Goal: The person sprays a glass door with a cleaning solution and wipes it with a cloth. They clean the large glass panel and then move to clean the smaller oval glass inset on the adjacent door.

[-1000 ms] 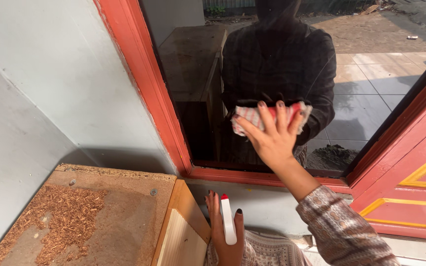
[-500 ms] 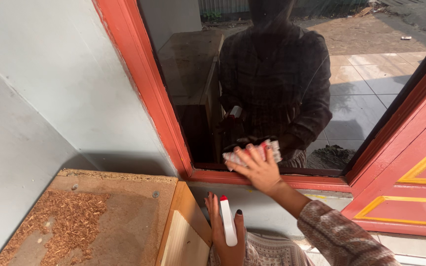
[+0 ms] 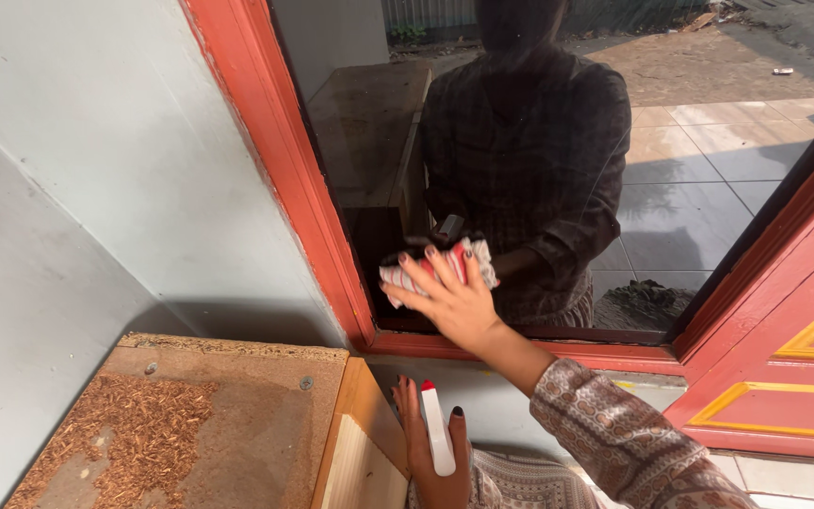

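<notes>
Window wiping, head view. Your right hand [image 3: 454,302], fingers spread flat, pressed the red-and-white cloth [image 3: 435,266] on the glass pane [image 3: 690,188], now further left near the red frame [image 3: 332,254] than a moment before. Your left hand [image 3: 433,452] gripped the white spray bottle [image 3: 437,429] below the sill.

Right hand [image 3: 459,306] presses a cloth [image 3: 437,269] against glass [image 3: 708,179]; left hand [image 3: 435,452] holds a spray bottle [image 3: 436,429].
</notes>
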